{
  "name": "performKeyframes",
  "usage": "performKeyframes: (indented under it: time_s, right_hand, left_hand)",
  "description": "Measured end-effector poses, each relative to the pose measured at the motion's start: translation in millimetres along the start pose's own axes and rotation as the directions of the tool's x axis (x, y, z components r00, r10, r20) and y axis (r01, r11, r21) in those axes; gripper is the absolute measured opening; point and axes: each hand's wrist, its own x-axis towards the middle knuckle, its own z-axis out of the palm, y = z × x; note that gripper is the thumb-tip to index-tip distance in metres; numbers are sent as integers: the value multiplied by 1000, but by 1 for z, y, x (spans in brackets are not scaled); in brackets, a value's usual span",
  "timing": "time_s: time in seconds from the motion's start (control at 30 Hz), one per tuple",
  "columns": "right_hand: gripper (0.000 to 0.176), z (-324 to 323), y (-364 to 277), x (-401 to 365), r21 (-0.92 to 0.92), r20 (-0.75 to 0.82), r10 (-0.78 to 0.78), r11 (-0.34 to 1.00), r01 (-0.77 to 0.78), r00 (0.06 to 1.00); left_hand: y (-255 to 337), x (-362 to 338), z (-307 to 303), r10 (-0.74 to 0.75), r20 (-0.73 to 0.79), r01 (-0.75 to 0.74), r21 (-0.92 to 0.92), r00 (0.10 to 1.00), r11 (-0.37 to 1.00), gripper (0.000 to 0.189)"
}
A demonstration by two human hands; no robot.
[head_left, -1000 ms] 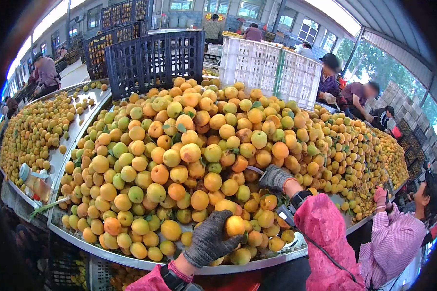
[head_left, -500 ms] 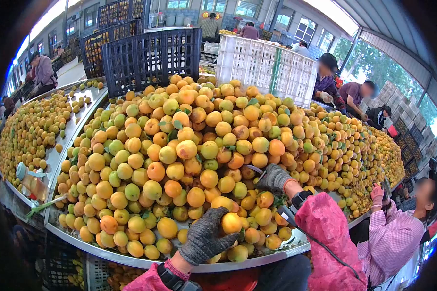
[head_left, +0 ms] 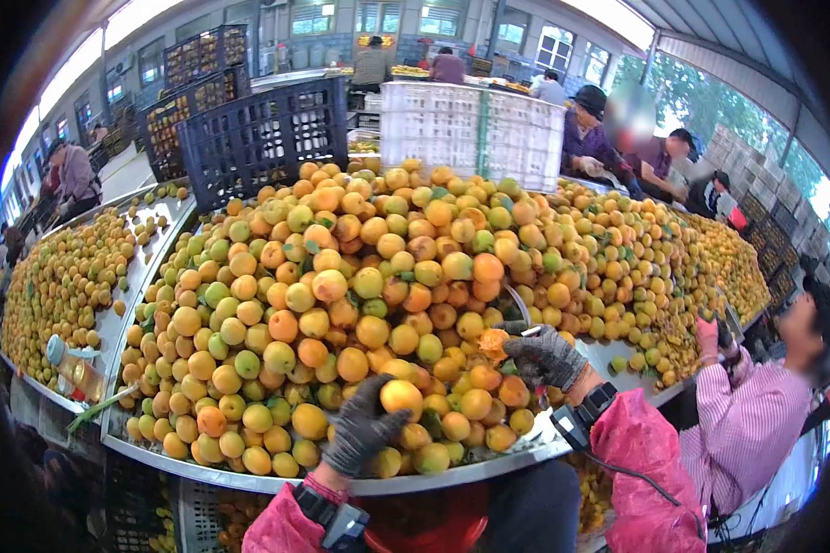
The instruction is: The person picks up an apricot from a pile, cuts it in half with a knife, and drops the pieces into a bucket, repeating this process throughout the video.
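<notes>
A large heap of yellow-orange apricots (head_left: pixel 277 286), some greenish or brown-spotted, covers the metal table (head_left: pixel 277 481). My left hand (head_left: pixel 361 431), in a dark knit glove, holds a whole orange apricot (head_left: pixel 400 396) between thumb and fingers at the heap's front edge. My right hand (head_left: pixel 551 358), also gloved, is closed in front of the heap to the right. At its fingertips shows a torn, bright orange piece of apricot (head_left: pixel 493 345). A thin, curved, silvery tool (head_left: pixel 518 302) rises from the same hand; its grip is hidden.
Behind the heap stand a dark crate (head_left: pixel 263 138) and a white crate (head_left: pixel 470 134). A bottle (head_left: pixel 76 367) lies on the left table. A person in a pink checked shirt (head_left: pixel 742 419) works on the right; other people are farther back. Something red (head_left: pixel 429 525) sits below the table edge.
My right hand has drawn back from the heap, and a torn apricot piece now shows at its fingertips. My left hand still holds an apricot. The camera view has shifted.
</notes>
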Motion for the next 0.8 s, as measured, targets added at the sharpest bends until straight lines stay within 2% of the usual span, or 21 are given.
performKeyframes:
  time_s: [0.07, 0.13, 0.17, 0.2, 0.23, 0.27, 0.3, 0.33, 0.37, 0.4, 0.43, 0.5, 0.53, 0.57, 0.6, 0.63, 0.67, 0.7, 0.73, 0.77, 0.8]
  right_hand:
    - [42, -1, -2, -37, 72, 47, -80, 994, 77, 996]
    - [42, -9, 3, -70, 101, 1, -88, 991, 87, 996]
    - [43, -15, 7, -87, 80, -3, -87, 993, 87, 996]
    - [43, -20, 11, -107, 57, -10, -83, 995, 84, 996]
    - [46, -21, 15, -132, 77, -45, -91, 993, 94, 995]
    - [50, -24, 20, -156, 67, -70, -67, 995, 72, 995]
    - [49, -29, 27, -179, 62, -95, -54, 996, 60, 994]
    - [47, -34, 35, -203, 61, -131, -29, 997, 37, 991]
    - [47, -36, 45, -230, 48, -136, -68, 996, 75, 988]
    - [46, -48, 62, -256, 5, -174, 13, 1000, -12, 985]
    - [47, -51, 73, -286, -12, -242, 41, 999, -46, 969]
    - [48, -61, 92, -339, -44, -325, 197, 974, -223, 925]
    - [48, -65, 106, -366, -88, -380, 219, 959, -271, 899]
    - [49, -69, 120, -393, -127, -434, 240, 938, -322, 869]
    - [50, -67, 132, -415, -81, -482, 294, 923, -376, 825]
    - [51, -65, 143, -438, -30, -527, 346, 905, -424, 776]
    - [51, -69, 160, -459, 99, -490, 519, 831, -547, 700]
    - [46, -68, 190, -477, 174, -562, 503, 848, -501, 656]
    - [35, -71, 226, -496, 167, -601, 531, 815, -555, 598]
    - [26, -74, 262, -513, 166, -636, 555, 777, -607, 536]
    - [29, -83, 309, -526, 88, -674, 576, 684, -724, 463]
  left_hand:
    - [-26, 4, -11, -122, 1, 122, 18, 993, 992, 48]
    - [-5, 0, -7, -157, 23, 156, -295, 987, 943, 44]
    - [-10, 1, -9, -178, 44, 182, -351, 983, 918, 41]
    - [-15, -3, -7, -195, 52, 188, -592, 979, 783, 39]
    - [-39, -4, -14, -177, -3, 147, -546, 984, 825, 39]
    - [-46, -9, -18, -76, -59, 62, -215, 995, 975, 40]
    - [-56, -14, -22, 26, -115, -8, 150, 993, 989, 40]
    - [-32, -22, -19, 231, -13, -152, 719, 973, 679, 41]
    - [-11, -27, -11, 235, 55, -183, 801, 970, 570, 40]
    - [3, -32, -4, 240, 125, -224, 867, 963, 445, 39]
    - [2, -37, -3, 322, 223, -314, 912, 920, 264, 36]
    - [-5, -36, -6, 392, 340, -399, 914, 855, 78, 32]
    - [-9, -36, -9, 402, 303, -381, 916, 864, 129, 32]
    - [-6, -35, -9, 371, 232, -334, 911, 899, 241, 29]
    - [-4, -35, -8, 338, 159, -280, 894, 928, 349, 25]
    - [3, -36, -8, 277, 135, -235, 899, 951, 370, 27]
    - [6, -36, -7, 219, 104, -184, 903, 970, 387, 29]
    - [-6, -34, -12, 227, 108, -193, 897, 968, 397, 29]
    - [-25, -32, -23, 154, 21, -99, 851, 988, 516, 33]
    - [-28, -32, -23, 118, -12, -58, 818, 993, 573, 35]
    - [-30, -33, -23, 81, -45, -15, 780, 996, 625, 37]
